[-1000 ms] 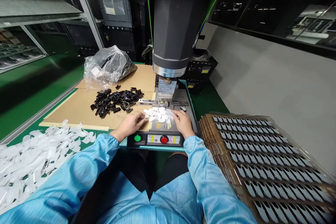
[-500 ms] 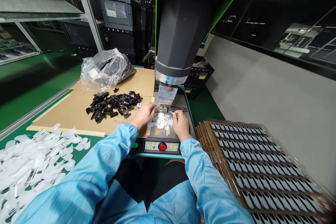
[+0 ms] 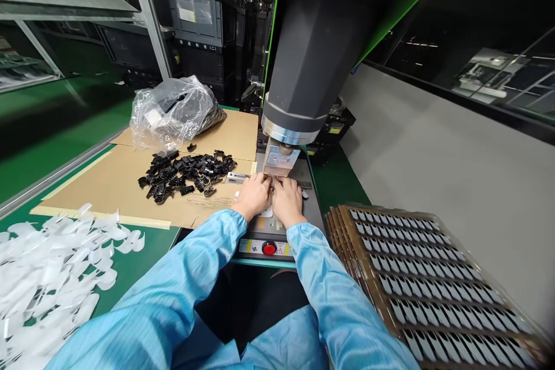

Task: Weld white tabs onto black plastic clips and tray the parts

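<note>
our green tabletop (image 3: 143, 254) carries cardboard (image 3: 130, 191) at centre left. at frame centre, our left hand (image 3: 254, 196) and right hand (image 3: 286, 201) touch, fingers curled together over the metal fixture (image 3: 299, 184), its long axis left-right; grip unclear.

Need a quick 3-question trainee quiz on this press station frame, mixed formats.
1. True or false: both hands rest side by side on the fixture under the press head.
2. Which lies on the cardboard sheet? A. white film pieces B. pile of black clips C. stacked trays
3. Fill in: the button at the machine's front edge is ____.

Key
1. True: left hand and right hand meet there.
2. B: the pile of black clips.
3. Red: the red button.
</note>
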`<state>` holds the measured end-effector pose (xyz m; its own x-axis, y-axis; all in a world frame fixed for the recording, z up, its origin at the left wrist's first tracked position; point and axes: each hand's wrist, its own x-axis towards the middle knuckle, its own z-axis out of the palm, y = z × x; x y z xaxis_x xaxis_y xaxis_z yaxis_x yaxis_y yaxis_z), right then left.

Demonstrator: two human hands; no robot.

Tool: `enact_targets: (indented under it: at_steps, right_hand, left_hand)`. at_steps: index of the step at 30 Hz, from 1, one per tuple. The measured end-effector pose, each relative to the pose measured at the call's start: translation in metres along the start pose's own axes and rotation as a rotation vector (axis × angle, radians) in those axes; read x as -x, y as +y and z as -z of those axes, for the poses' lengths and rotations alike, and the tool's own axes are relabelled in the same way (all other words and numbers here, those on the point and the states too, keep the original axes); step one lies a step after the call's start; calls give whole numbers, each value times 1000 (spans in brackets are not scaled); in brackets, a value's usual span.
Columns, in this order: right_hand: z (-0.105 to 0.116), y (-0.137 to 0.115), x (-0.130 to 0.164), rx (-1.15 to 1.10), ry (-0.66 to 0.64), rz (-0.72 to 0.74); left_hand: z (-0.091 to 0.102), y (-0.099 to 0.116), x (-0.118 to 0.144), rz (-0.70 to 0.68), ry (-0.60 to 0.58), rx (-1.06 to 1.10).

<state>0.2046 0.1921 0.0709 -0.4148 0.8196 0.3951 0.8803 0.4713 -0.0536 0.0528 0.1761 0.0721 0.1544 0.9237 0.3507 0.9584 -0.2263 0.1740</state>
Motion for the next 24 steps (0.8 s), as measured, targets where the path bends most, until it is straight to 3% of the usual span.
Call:
enact_targets:
  at_steps: [7, 10, 12, 14, 16, 19, 21, 24]
  right_hand:
    - [5, -3, 0, -30, -54, -6]
    - [8, -2, -3, -20, -52, -14]
    - [11, -7, -4, -22, -17, -30]
    - [13, -21, -5, -50, 44, -23]
    - [14, -48, -7, -103, 69, 22]
    - [8, -102, -17, -180, -25, 90]
    - [0, -140, -28, -182, -116, 100]
    - [-14, -182, -42, -128, -212, 62]
  left_hand:
    - [19, 9, 5, 2, -85, 12]
    - [34, -1, 15, -9, -93, 28]
    - [46, -23, 26, 13, -77, 38]
    - [60, -59, 40, 77, -40, 21]
    - [72, -102, 57, 182, -2, -28]
    - [85, -160, 78, 317, 3, -60]
    - [88, -182, 88, 331, -30, -53]
    - [85, -192, 96, 276, -56, -33]
